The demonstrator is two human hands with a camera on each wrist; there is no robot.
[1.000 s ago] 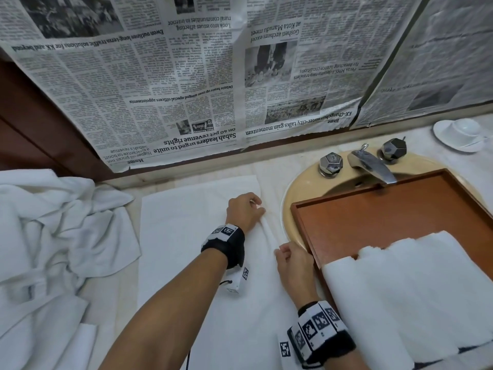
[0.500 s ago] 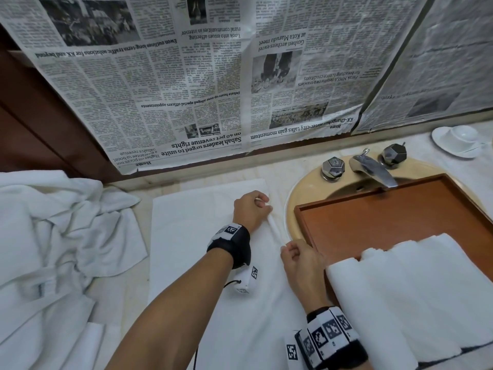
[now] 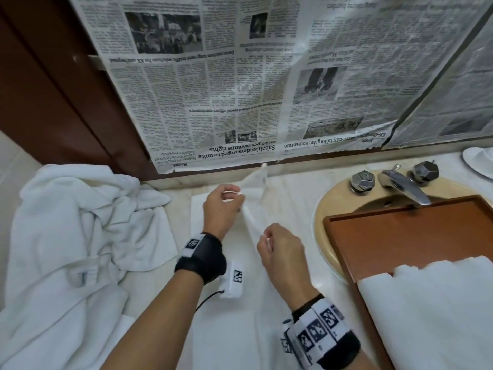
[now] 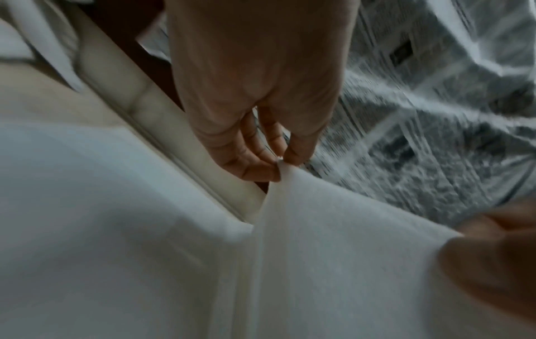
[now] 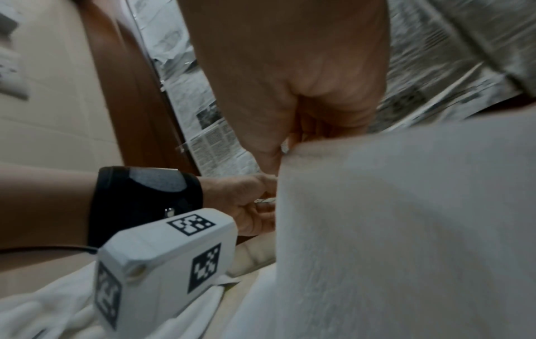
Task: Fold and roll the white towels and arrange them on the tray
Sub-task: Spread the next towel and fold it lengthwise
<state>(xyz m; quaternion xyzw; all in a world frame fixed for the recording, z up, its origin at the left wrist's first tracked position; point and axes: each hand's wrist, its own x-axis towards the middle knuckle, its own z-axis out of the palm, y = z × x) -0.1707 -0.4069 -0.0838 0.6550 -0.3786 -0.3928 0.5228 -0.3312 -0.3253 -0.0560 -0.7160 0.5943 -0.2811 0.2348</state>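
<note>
A white towel (image 3: pixel 226 311) lies flat on the counter in front of me. My left hand (image 3: pixel 222 206) pinches its right edge near the far corner (image 4: pixel 280 166), and my right hand (image 3: pixel 280 247) pinches the same edge closer to me (image 5: pixel 285 151). That edge is lifted off the counter, with the far corner flap (image 3: pixel 256 182) standing up. The wooden tray (image 3: pixel 400 236) rests over the sink at the right. Rolled white towels (image 3: pixel 432 311) lie side by side in its near part.
A heap of crumpled white towels (image 3: pixel 69 249) fills the counter at the left. Behind the tray stand the tap (image 3: pixel 402 185) and two knobs. A white cup and saucer (image 3: pixel 480 161) sit at the far right. Newspaper (image 3: pixel 266 76) covers the wall behind.
Both hands have raised the towel's right edge off the counter and carried it leftward; the far corner now stands up. My head has also shifted, so the scene sits lower and more to the right.
</note>
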